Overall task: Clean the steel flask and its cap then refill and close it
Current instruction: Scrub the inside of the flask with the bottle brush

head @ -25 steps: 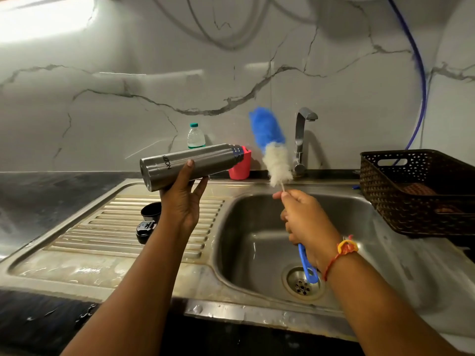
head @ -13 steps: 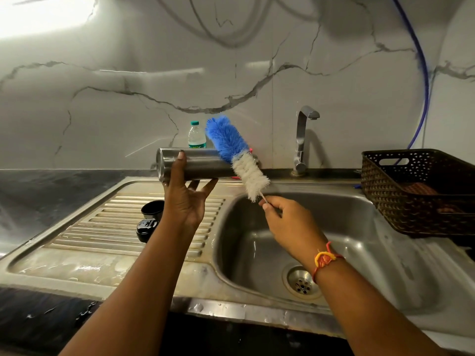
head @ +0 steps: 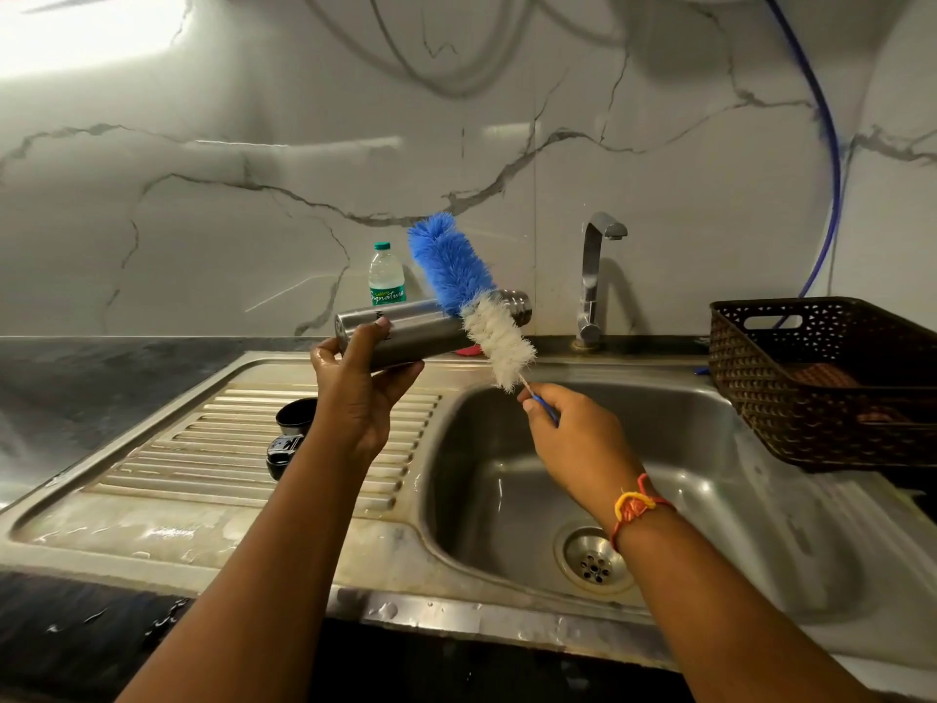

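Observation:
My left hand (head: 357, 393) grips the steel flask (head: 410, 334) near its base and holds it almost level above the drainboard, its mouth pointing right toward the tap. My right hand (head: 568, 433) holds a bottle brush (head: 471, 296) by its blue handle; the blue and white bristles cross in front of the flask's mouth end and tilt up to the left. Two black cap parts (head: 291, 431) sit on the ribbed drainboard, partly behind my left wrist.
The steel sink basin (head: 710, 499) with its drain lies below my right hand. A chrome tap (head: 593, 276) stands behind it. A small water bottle (head: 387, 281) and a red item stand at the back wall. A dark basket (head: 821, 383) sits at the right.
The brush swung left from upright over the basin until its bristles cross the flask. The flask's base shifted right and it came closer to level.

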The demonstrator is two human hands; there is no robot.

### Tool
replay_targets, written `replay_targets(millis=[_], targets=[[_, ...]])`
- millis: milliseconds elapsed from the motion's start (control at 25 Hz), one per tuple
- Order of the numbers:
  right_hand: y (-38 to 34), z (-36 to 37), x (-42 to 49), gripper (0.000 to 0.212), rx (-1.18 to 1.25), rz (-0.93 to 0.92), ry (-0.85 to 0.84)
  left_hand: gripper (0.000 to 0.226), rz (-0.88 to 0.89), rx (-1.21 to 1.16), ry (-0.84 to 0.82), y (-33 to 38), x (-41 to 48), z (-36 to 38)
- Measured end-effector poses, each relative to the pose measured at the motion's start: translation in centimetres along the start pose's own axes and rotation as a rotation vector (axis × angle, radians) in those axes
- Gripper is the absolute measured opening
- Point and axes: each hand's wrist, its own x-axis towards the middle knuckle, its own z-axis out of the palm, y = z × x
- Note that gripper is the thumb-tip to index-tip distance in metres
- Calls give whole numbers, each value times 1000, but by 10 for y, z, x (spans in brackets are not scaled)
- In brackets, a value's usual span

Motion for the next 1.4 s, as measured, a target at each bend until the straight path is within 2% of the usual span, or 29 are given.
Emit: replay_targets(millis=[200, 360, 560, 720, 920, 1120, 1240, 1400], targets=[[5, -4, -4, 26, -24, 6, -104, 55, 60, -152, 109, 3, 5, -6], [-1, 4, 5, 26, 8, 25, -111, 47, 8, -88, -2, -7, -1, 1], [12, -8, 0, 26, -25, 29, -185, 51, -6, -171, 80, 1, 6, -2], [5, -7, 7, 29, 22, 50, -166, 46, -67, -24, -39, -11, -2, 9], [20, -13, 0, 23, -47, 36, -224, 52, -7, -185, 105, 1, 9, -2], [11, -12, 1, 26, 74, -38, -90, 49, 46, -30, 120, -5, 7, -2], [12, -8, -3, 26, 39, -57, -144, 50, 64, -59, 91, -3, 7, -1], [6, 1, 1, 23, -57, -68, -179, 40, 57, 91, 1, -15, -1, 7]])
